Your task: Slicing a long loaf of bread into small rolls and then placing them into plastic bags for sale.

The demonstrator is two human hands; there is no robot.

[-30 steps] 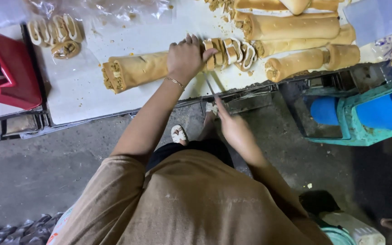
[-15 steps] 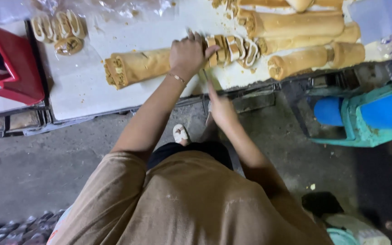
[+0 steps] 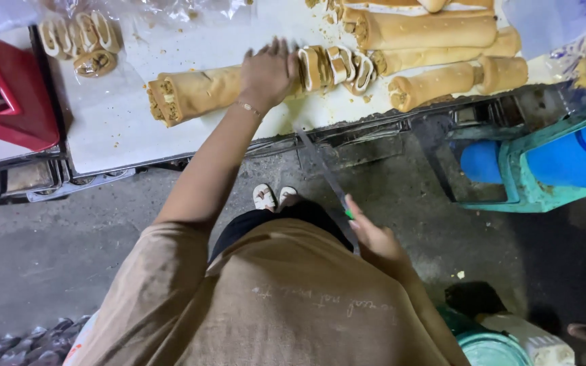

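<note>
Rolled cake log (image 3: 198, 91) lies along the white board's (image 3: 110, 129) near edge under our flat left hand (image 3: 267, 71), so we hold it steady while our right hand (image 3: 374, 240), gripping the long knife (image 3: 323, 173) back at our waist, returns squarely beside the cut slices (image 3: 334, 66).

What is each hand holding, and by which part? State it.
Right hand grips a long knife by its handle end. Left hand presses flat on top of the filled roll, not gripping it.
</note>
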